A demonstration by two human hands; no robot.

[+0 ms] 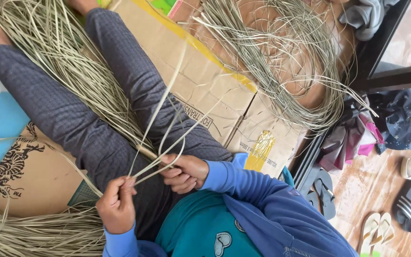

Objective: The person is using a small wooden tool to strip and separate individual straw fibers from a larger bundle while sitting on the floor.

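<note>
Both hands are sitting low in the middle of the frame, over the person's lap. The left hand [116, 205], lower and further left, is curling closed, its fingertips pinching the near ends of a few pale reed strips [160, 121] at its top. The right hand [185, 172], just up and to the right, is also closing into a loose fist, its thumb and fingers gripping the same strips where they are crossing. From the two hands the strips are running upward toward the top centre of the frame, bending as they go.

The person's legs, in dark grey trousers [77, 123], are stretching toward the upper left. A thick bundle of dry reeds [53, 43] is lying between and over them, another heap [34, 235] is filling the lower left corner, and a looser tangle [281, 62] is spreading across flattened cardboard [205, 81] at the upper right. Sandals [376, 231] are lying on the floor at the lower right.
</note>
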